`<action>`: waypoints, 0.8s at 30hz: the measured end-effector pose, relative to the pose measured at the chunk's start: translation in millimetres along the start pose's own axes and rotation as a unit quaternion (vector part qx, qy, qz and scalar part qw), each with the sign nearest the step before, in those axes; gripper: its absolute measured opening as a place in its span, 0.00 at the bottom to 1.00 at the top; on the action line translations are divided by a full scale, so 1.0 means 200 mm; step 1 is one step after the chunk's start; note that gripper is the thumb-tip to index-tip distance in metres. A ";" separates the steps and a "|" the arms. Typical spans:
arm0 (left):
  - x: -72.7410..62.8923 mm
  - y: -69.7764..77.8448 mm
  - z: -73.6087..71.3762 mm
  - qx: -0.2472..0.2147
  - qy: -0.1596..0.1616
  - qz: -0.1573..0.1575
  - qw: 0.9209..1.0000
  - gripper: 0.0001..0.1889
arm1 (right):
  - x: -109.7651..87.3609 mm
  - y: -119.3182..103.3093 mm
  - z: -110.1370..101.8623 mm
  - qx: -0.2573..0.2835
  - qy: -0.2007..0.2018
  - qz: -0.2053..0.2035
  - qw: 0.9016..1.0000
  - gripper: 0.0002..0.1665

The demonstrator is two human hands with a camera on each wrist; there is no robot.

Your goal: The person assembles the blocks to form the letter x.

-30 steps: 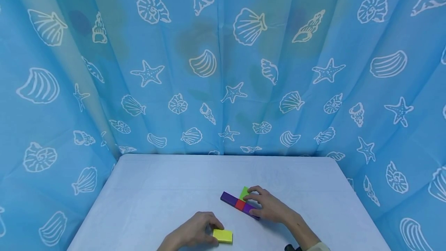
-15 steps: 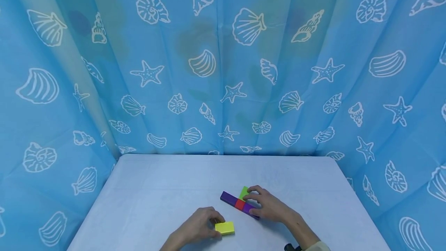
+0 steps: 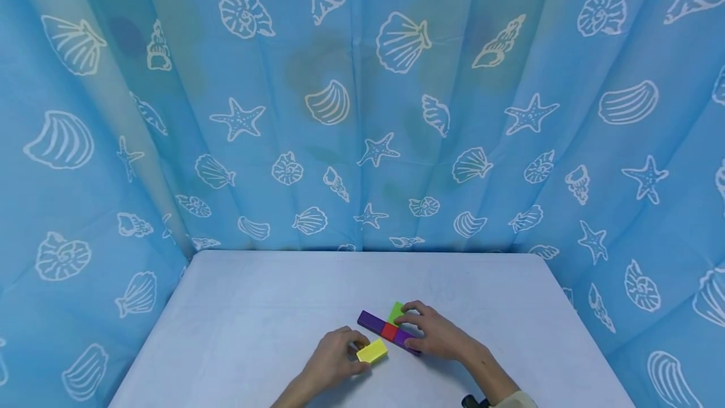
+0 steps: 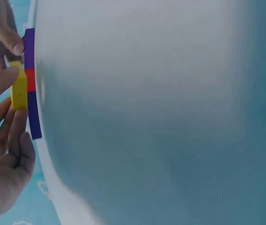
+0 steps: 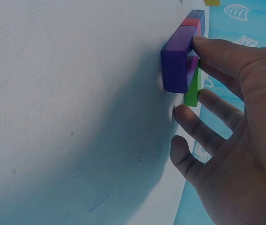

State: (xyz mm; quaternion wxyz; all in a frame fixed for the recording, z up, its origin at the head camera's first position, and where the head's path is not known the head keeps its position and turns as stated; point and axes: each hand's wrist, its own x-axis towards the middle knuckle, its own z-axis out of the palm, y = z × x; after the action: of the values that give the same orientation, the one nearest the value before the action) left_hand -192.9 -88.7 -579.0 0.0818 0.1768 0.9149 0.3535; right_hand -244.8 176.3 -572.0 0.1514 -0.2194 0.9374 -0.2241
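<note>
My left hand (image 3: 335,357) pinches a yellow rectangular block (image 3: 372,351) between thumb and fingers, tilted and just in front of a row of blocks. In that row a red block (image 3: 389,332) sits between a left purple block (image 3: 370,322) and a right purple block (image 5: 175,58). A green block (image 3: 395,312) stands against the row's far side. My right hand (image 3: 438,334) holds the right end, thumb on the right purple block and fingertips at the green one. In the left wrist view the yellow block (image 4: 19,89) overlaps the row; contact cannot be told.
A white-covered table (image 3: 255,307) lies under the blocks. Blue curtains (image 3: 362,112) with white shell prints surround its back and sides. A dark object (image 3: 471,402) shows by the right wrist at the bottom edge.
My left hand has carried the yellow block forward and slightly right toward the row, turning it at an angle. My right hand and the row have stayed in place.
</note>
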 end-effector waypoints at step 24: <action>0.05 0.03 0.07 0.004 0.008 -0.068 0.998 0.18 | 0.01 0.01 0.01 0.003 -0.004 -0.003 1.000 0.24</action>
State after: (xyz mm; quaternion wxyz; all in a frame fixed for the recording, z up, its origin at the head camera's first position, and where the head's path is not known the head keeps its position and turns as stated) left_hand -195.9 -72.3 -585.4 0.0979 0.1116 0.9269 0.3446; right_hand -245.7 176.3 -573.7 0.1555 -0.2229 0.9353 -0.2267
